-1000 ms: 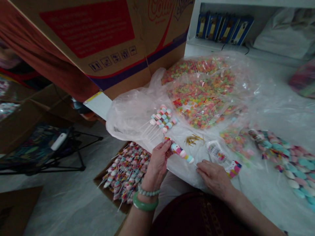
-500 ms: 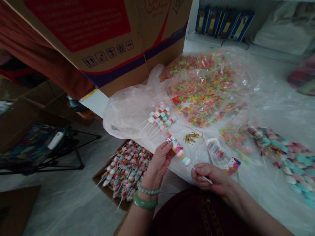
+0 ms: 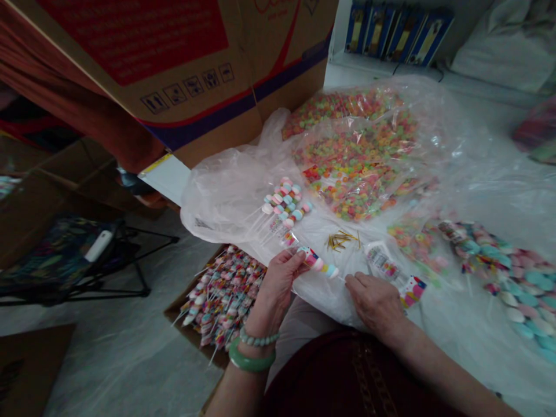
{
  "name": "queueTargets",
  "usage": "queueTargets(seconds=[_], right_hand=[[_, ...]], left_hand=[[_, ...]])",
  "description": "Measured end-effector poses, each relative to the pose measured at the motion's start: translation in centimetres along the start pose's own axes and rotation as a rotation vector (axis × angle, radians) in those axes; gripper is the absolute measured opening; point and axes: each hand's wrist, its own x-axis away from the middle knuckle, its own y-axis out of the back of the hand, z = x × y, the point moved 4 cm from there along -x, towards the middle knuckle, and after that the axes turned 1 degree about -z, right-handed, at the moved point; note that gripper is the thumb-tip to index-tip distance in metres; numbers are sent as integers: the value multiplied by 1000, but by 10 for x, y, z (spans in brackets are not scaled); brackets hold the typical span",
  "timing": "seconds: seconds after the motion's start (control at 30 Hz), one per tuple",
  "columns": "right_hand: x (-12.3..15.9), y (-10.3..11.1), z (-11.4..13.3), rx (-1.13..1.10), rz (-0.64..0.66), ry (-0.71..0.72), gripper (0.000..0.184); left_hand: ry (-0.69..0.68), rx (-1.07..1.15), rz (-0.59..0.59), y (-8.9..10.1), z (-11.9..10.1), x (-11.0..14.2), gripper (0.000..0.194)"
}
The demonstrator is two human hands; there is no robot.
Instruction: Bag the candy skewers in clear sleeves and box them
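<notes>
My left hand pinches a small clear candy bag with a colourful printed edge. A marshmallow skewer lies partly inside this bag, its lower pink, yellow, white and blue pieces showing at the mouth. My right hand has its fingers closed around the skewer's white stick, most of which they hide. Beyond my left hand, several unwrapped marshmallow skewers lie side by side. Gold twist ties sit in a small pile ahead of my hands. Near my right hand is a stack of flat candy bags.
Large clear sacks of colourful gummy candy cover the table's back. Loose marshmallows lie at right. Below the left table edge stands a box of wrapped skewers. A big cardboard carton rises behind, and a folding chair stands at left.
The marshmallow skewer has gone deeper into the bag, so fewer pieces stick out. My right hand has turned over and moved slightly up; the stick's end no longer shows below it.
</notes>
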Motion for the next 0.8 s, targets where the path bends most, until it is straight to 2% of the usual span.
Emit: queueTargets(seconds=[0.1,0.17,0.37,0.5,0.67,0.8], right_hand=[[-1,-8,0,-67,56,3,27],[-3,-15,1,-201,132,-23,27],[-14,-25,1,-770,330,-275,32],[-19,-23,3,-912,425,-404,35],[-24,-27,5,-1149,440,-644,26],[-28,-26,4,-1111,392,-595,26]], left_hand=[[16,-98,-6,0,7,0,29],[45,-93,-2,-2,12,1,28],[140,82,89,-6,12,0,29],[113,203,120,-9,8,2,38],[27,231,142,-28,15,7,28],[44,314,127,-30,19,4,29]])
